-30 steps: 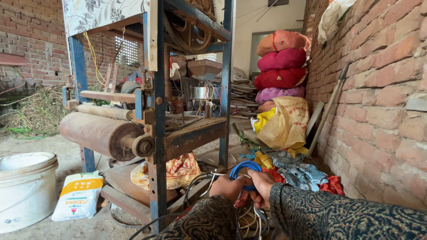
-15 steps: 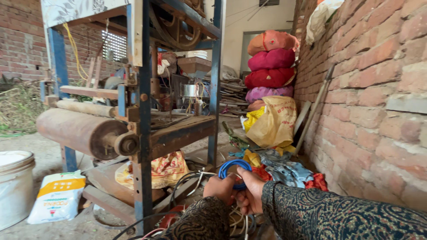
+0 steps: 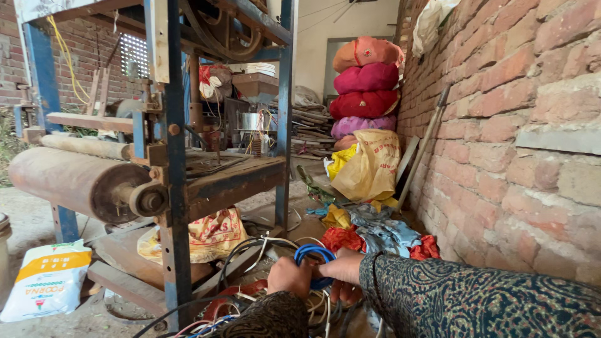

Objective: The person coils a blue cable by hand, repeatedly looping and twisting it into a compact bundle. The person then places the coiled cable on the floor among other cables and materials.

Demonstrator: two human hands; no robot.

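Note:
Low in the head view, both my hands close on a coil of blue cable [image 3: 313, 255]. My left hand [image 3: 289, 276] grips its near left side. On the right, my right hand [image 3: 341, 270] holds the coil with fingers wrapped around it. Patterned dark sleeves cover both forearms. Under the hands lies a tangle of white, black and red wires [image 3: 250, 294] on the ground. The lower part of the blue coil is hidden behind my fingers.
A blue steel machine frame [image 3: 172, 156] with a rusty roller [image 3: 75, 181] stands left. A brick wall [image 3: 513, 138] runs along the right. Stacked cloth bundles [image 3: 366, 81], a yellow sack [image 3: 369, 166], rags [image 3: 382, 235] and a white bag [image 3: 47, 278] lie around.
The view has shifted right and closer to the machine; the white bucket has left the frame. My hands stay closed on the blue cable coil.

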